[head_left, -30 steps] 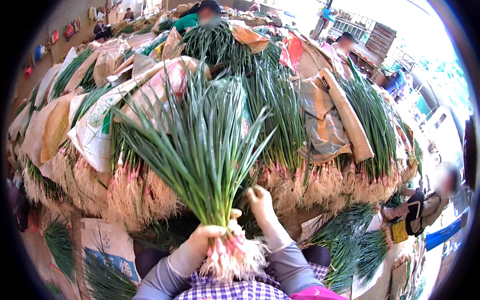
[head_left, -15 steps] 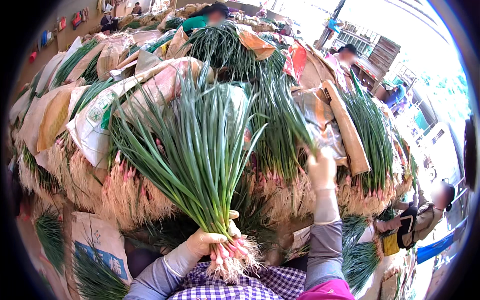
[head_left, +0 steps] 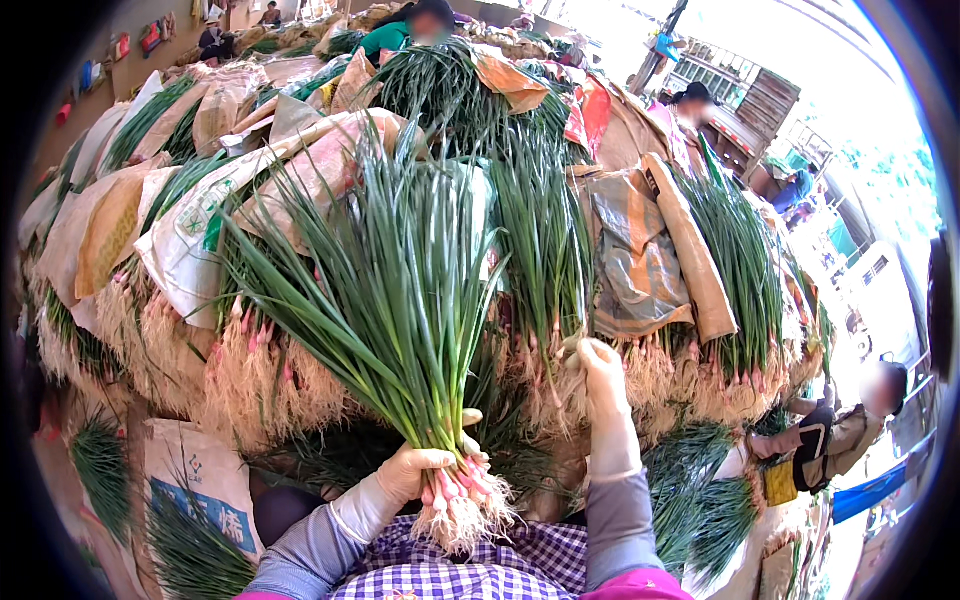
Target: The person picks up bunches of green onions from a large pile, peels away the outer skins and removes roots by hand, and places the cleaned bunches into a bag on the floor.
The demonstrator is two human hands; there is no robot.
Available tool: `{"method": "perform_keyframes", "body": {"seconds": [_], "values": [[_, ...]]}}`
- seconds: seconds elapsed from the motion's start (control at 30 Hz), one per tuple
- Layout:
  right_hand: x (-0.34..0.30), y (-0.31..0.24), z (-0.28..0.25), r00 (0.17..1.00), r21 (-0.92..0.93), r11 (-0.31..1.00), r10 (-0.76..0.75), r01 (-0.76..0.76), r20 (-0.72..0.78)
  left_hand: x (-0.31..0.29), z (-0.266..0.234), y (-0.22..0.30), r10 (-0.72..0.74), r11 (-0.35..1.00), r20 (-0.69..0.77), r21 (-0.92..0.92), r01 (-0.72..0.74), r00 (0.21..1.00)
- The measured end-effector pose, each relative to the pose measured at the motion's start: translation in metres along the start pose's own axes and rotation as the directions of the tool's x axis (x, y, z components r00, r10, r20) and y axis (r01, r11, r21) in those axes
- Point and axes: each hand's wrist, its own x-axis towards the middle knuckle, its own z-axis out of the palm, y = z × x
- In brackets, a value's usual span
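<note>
My left hand (head_left: 415, 472), in a pale glove, is closed round the lower stems of a big bunch of spring onions (head_left: 425, 330). Their long green leaves fan upward; pink bulbs and pale roots hang below the fist. My right hand (head_left: 602, 375), also gloved, is raised at the front of the heap, with thumb and fingers drawn together. Its fingertips meet the lower ends of hanging spring onions (head_left: 545, 250); whatever is pinched there is too small to make out.
A high heap of spring onions, partly covered by sacks (head_left: 640, 260), fills the space ahead. A printed white sack (head_left: 200, 490) lies lower left, beside loose green bundles (head_left: 195, 540). More bundles (head_left: 720, 520) lie lower right, near a seated person (head_left: 840, 440). Other people are behind the heap.
My right hand has come down and left from beside the sack; the blurred green leaves at its fingers no longer show there. My left hand still holds the bunch, almost unmoved.
</note>
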Motion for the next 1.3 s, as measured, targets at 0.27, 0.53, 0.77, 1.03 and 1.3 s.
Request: {"method": "perform_keyframes", "body": {"seconds": [0.27,0.53,0.77,1.03,1.3], "values": [[-0.114,-0.003,0.08,0.833,0.315,0.903,0.078,-0.291,0.548,0.001,-0.027,-0.001,-0.336,0.935,0.036,0.131,0.329,0.941],[-0.09,-0.009,0.095,0.91,0.472,0.829,0.101,-0.3,0.402,-0.001,-0.024,-0.014,-0.189,0.979,-0.052,0.064,0.193,0.98],[-0.084,0.016,0.117,1.0,0.332,0.943,0.004,0.002,-0.018,0.001,-0.001,-0.018,0.012,0.993,-0.074,-0.113,-0.02,0.997],[-0.034,0.047,0.056,0.941,-0.785,0.62,-0.273,0.014,-0.199,-0.008,-0.015,-0.007,-0.037,0.991,-0.064,-0.129,0.028,0.997],[-0.014,-0.003,0.012,0.977,0.25,0.962,-0.062,0.113,-0.204,-0.021,-0.003,0.01,0.0,0.99,0.057,-0.142,0.009,0.998]]}}
